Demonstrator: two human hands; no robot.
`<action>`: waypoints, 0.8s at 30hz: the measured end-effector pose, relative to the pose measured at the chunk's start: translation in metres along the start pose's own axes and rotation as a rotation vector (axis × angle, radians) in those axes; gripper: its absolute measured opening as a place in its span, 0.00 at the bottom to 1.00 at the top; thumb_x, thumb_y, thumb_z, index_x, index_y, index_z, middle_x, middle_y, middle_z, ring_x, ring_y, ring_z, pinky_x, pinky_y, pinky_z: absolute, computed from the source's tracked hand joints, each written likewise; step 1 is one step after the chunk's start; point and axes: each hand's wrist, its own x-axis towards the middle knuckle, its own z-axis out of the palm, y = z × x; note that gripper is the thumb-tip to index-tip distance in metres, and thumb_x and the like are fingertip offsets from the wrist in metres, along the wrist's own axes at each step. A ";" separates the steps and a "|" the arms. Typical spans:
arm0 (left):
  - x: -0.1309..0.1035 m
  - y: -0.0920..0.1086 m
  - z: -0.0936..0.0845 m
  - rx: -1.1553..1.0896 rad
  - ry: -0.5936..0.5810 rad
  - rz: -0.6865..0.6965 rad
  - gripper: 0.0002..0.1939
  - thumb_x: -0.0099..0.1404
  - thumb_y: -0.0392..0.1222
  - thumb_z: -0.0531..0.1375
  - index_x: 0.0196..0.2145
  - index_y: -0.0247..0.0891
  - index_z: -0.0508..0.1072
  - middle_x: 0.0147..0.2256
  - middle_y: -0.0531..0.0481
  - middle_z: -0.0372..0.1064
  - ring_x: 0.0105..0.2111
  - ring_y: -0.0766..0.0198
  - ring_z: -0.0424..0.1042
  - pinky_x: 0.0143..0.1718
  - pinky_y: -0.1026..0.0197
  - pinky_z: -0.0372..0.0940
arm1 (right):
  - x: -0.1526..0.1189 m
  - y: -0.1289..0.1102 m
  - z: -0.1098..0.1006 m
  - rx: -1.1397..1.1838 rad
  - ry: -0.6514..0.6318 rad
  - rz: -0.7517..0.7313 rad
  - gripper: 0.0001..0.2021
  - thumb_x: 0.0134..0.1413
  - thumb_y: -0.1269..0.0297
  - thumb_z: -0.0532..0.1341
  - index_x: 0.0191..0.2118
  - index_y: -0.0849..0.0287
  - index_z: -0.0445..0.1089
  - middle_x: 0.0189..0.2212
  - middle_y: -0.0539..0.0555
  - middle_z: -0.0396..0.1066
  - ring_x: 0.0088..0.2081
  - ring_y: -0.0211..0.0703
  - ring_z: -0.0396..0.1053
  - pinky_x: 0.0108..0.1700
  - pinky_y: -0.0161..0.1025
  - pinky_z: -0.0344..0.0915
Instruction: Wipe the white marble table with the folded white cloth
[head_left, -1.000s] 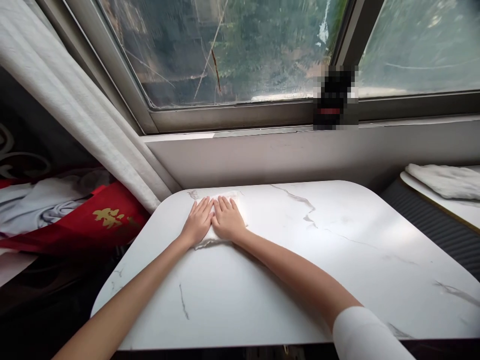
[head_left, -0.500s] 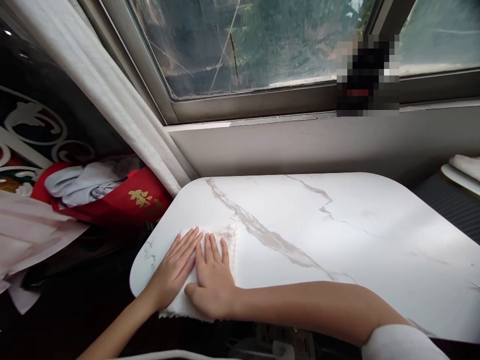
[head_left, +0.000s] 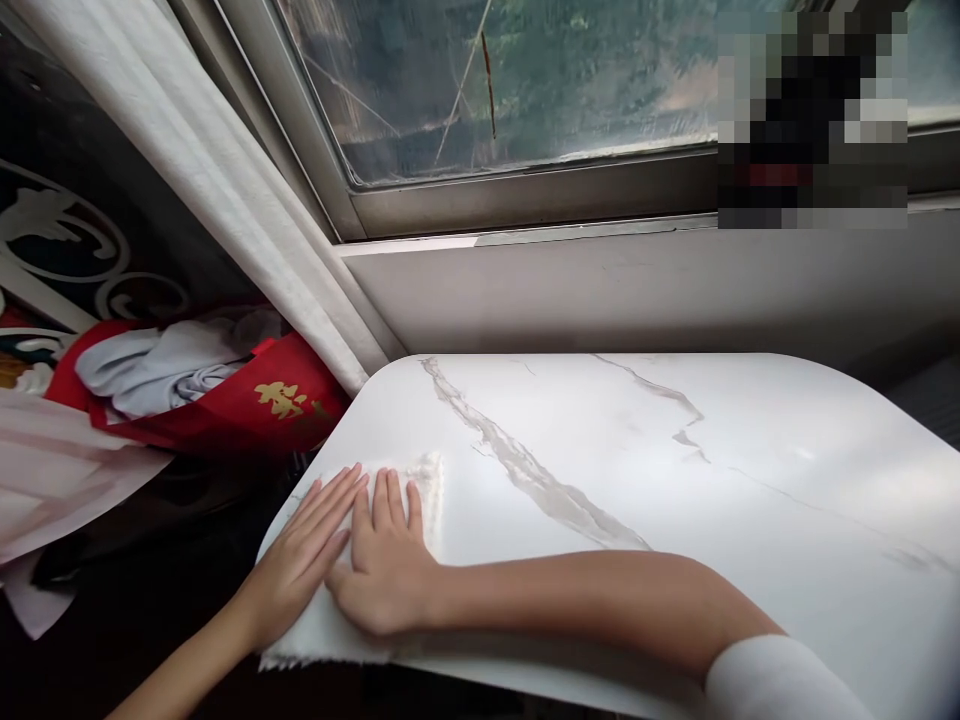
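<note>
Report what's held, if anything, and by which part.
Nothing appears gripped: left hand and right hand lie flat atop the roughly rectangular, white, fringed fabric cloth.

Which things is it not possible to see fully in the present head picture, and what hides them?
Head view: much of the white cloth, beneath the left hand and right hand.
Head view: the right end of the table, cut off by the picture edge.
Head view: part of the window, behind the pixelated block.
</note>
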 end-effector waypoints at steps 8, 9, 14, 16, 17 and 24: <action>0.090 -0.093 0.020 -0.023 0.006 -0.080 0.27 0.72 0.47 0.36 0.64 0.36 0.49 0.64 0.45 0.47 0.64 0.58 0.46 0.63 0.47 0.42 | 0.111 0.038 -0.019 -0.251 0.330 0.010 0.30 0.62 0.61 0.42 0.64 0.79 0.45 0.65 0.71 0.38 0.67 0.53 0.31 0.65 0.51 0.33; 0.105 -0.103 0.023 -0.037 -0.001 -0.084 0.27 0.72 0.48 0.35 0.64 0.36 0.51 0.64 0.45 0.47 0.64 0.58 0.45 0.63 0.47 0.41 | 0.123 0.044 -0.024 -0.279 0.365 0.011 0.30 0.62 0.62 0.43 0.64 0.80 0.45 0.65 0.71 0.39 0.67 0.54 0.32 0.65 0.51 0.33; 0.173 -0.139 0.035 -0.082 -0.027 -0.093 0.31 0.69 0.53 0.35 0.62 0.33 0.55 0.63 0.43 0.48 0.64 0.58 0.46 0.63 0.47 0.39 | 0.170 0.071 -0.054 -0.398 0.454 0.044 0.30 0.62 0.62 0.43 0.64 0.79 0.45 0.65 0.71 0.42 0.66 0.53 0.36 0.65 0.51 0.35; 0.189 -0.149 0.040 -0.086 -0.029 -0.104 0.33 0.68 0.55 0.36 0.62 0.32 0.55 0.63 0.41 0.49 0.64 0.57 0.46 0.63 0.47 0.39 | 0.180 0.079 -0.065 -0.432 0.429 0.044 0.30 0.62 0.60 0.43 0.64 0.78 0.45 0.65 0.70 0.42 0.66 0.52 0.36 0.65 0.51 0.34; 0.193 -0.153 0.042 -0.088 -0.025 -0.109 0.33 0.68 0.55 0.36 0.61 0.30 0.55 0.63 0.40 0.49 0.64 0.56 0.46 0.63 0.47 0.39 | 0.184 0.081 -0.069 -0.448 0.407 0.046 0.30 0.62 0.60 0.43 0.64 0.77 0.45 0.65 0.69 0.42 0.66 0.52 0.36 0.65 0.50 0.34; 0.192 -0.161 0.051 -0.065 0.041 -0.065 0.30 0.69 0.52 0.37 0.62 0.34 0.54 0.63 0.42 0.49 0.63 0.55 0.47 0.62 0.44 0.41 | 0.181 0.085 -0.071 -0.503 0.377 0.022 0.30 0.63 0.59 0.41 0.65 0.75 0.44 0.65 0.68 0.43 0.66 0.51 0.36 0.65 0.50 0.33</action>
